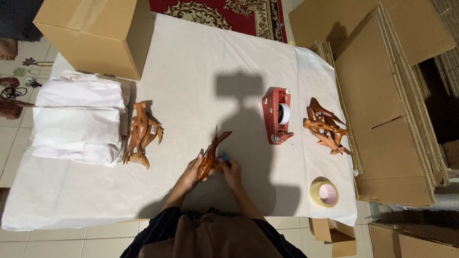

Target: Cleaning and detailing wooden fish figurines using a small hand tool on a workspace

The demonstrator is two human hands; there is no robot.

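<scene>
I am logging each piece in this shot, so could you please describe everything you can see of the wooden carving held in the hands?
The wooden carving is a slim fish-like figure of glossy reddish-brown wood, with a forked tail pointing up and away from the person. It is tilted over the white table cover, near the front edge. The left hand holds its lower body from the left; the right hand touches it from the right, with a small blue thing at the fingertips. Its head is hidden.

— What is the person wearing?
— A dark top with thin pale stripes, seen at the shoulders, and a brown garment down the front.
— Sleeves?
— Short or pushed up; both forearms are bare down to the hands (213, 169), with no gloves showing.
</scene>
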